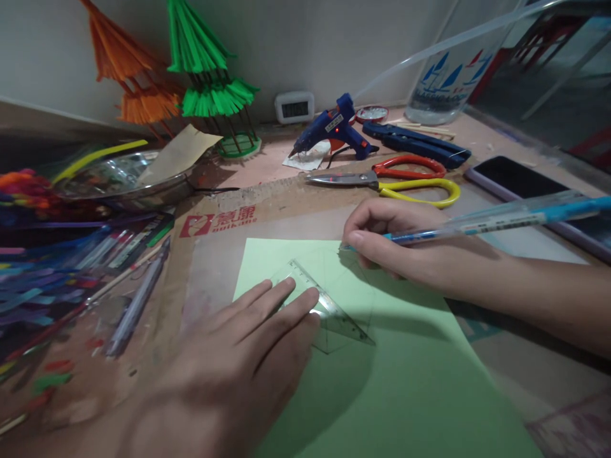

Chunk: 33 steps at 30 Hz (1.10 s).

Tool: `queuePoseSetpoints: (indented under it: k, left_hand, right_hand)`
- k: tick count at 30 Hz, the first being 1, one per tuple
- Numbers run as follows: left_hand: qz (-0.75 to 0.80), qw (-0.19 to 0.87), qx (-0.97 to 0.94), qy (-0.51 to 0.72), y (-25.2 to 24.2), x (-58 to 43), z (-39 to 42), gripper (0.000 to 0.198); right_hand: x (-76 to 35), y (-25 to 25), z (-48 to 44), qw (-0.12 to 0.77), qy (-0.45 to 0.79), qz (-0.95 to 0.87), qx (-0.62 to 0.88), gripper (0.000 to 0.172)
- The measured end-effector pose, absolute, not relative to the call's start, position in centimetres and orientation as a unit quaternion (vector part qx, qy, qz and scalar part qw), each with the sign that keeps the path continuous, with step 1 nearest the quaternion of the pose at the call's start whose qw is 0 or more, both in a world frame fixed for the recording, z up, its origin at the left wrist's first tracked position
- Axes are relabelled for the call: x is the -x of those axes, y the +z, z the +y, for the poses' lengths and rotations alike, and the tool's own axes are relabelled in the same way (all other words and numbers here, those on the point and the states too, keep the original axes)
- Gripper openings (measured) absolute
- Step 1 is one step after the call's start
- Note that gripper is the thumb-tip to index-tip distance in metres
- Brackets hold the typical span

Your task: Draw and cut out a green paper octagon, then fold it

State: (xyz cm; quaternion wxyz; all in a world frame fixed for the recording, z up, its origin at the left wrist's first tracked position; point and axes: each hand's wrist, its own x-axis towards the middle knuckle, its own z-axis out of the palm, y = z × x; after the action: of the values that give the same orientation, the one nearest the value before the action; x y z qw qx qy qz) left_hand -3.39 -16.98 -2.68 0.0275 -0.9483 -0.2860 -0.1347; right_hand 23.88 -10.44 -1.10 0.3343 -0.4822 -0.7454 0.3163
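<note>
A sheet of light green paper [396, 394] lies in front of me with faint thin lines drawn near its top. On it rests a clear triangular set square [337, 324] with a marked edge. My left hand [243, 350] lies over the set square, fingers stretched out flat and pressing on it, covering its left part. Beyond it, my right hand [396, 245] pinches a pen [501, 219] with a clear barrel and blue ends. The pen's tip points left, at or just above the paper's upper area; I cannot tell whether it touches.
Scissors [410, 181], a blue glue gun [329, 130], a utility knife [417, 145] and a phone [529, 191] lie beyond my right hand. Orange [119, 44] and green [200, 44] tree-shaped crafts stand behind a metal bowl [143, 181]. Pens [138, 305] and coloured scraps crowd the left.
</note>
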Motion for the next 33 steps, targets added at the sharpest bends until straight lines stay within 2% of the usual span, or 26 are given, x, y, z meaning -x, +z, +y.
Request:
queuePoseSetpoints:
  k: [6,33]
  left_hand:
    - [-0.290,0.043,0.946,-0.136,-2.76,3.26,-16.77,0.041]
    - [-0.285,0.050,0.948,-0.133,-2.76,3.28,-16.72,0.042]
  right_hand:
    - [-23.80,-0.61,-10.44,0.301,0.315,-0.756,0.488,0.015]
    - [-23.98,-0.85,-10.51,0.295,0.324,-0.758,0.483,0.017]
